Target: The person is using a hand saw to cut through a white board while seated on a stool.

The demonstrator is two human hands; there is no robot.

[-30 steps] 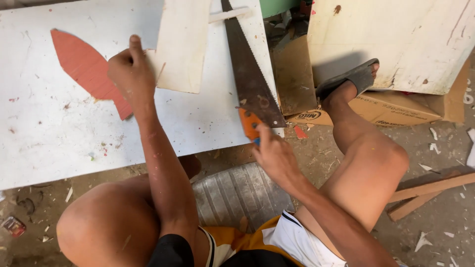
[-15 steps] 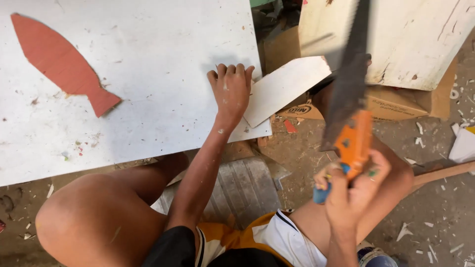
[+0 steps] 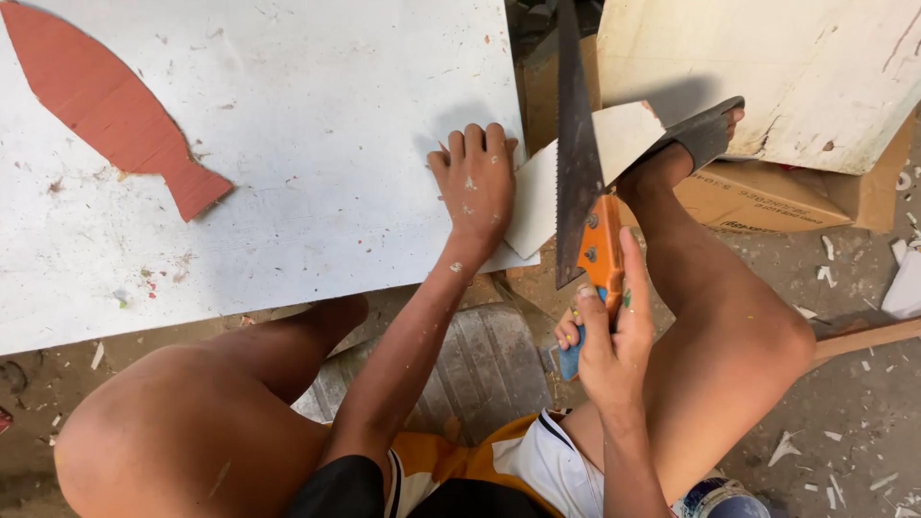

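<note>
Handsaw (image 3: pixel 578 163) in right hand (image 3: pixel 604 336), over white board (image 3: pixel 317 134)

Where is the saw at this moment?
In the head view, right of centre: the right hand holds the saw, blade pointing away, just right of the left hand on the board.

Person, seated: clothing
Orange-and-white shorts (image 3: pixel 523 460), black hem band; grey sandal (image 3: pixel 705 129) on one foot; arms bare.

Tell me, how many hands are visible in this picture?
2. The left hand lies flat on the large white board, at its right edge. The right hand has its grip shut on the orange-handled handsaw. No other person's hands show.
</note>
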